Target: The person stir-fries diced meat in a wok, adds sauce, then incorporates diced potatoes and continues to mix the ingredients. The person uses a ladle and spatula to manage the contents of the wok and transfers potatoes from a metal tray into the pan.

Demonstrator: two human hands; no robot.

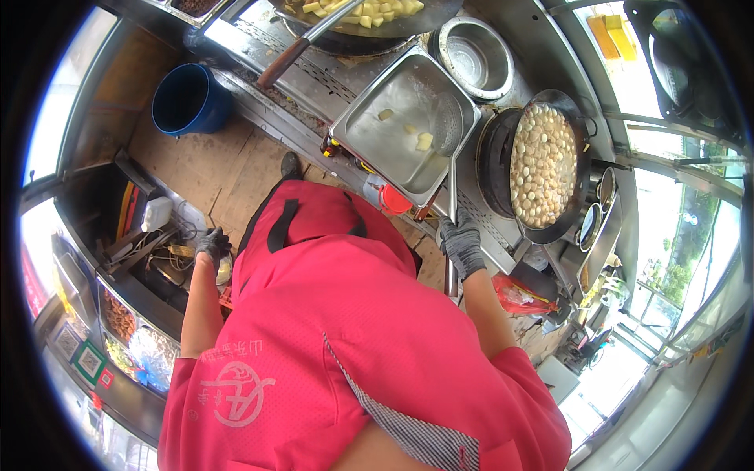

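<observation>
My right hand point(462, 241), in a dark grey glove, grips the metal handle of a perforated skimmer point(449, 120). The skimmer's bowl rests in a rectangular stainless steel pan point(377, 150). A few pale yellow chunks, like potato point(424, 141), lie on the pan's bottom. My left hand point(213, 243), gloved alike, hangs low at my left side with curled fingers, near a cluttered low shelf. Whether it holds anything is unclear. Right of the pan, a black wok point(545, 168) is full of small round pale pieces, like small eggs, in bubbling liquid.
Ahead, another wok point(406, 26) holds potato-like chunks; a wooden-handled utensil point(288, 62) lies across it. A round metal pot point(474, 59) stands behind the pan. A blue bucket point(191, 100) is on the floor, front left. Food trays point(118, 315) line the left counter.
</observation>
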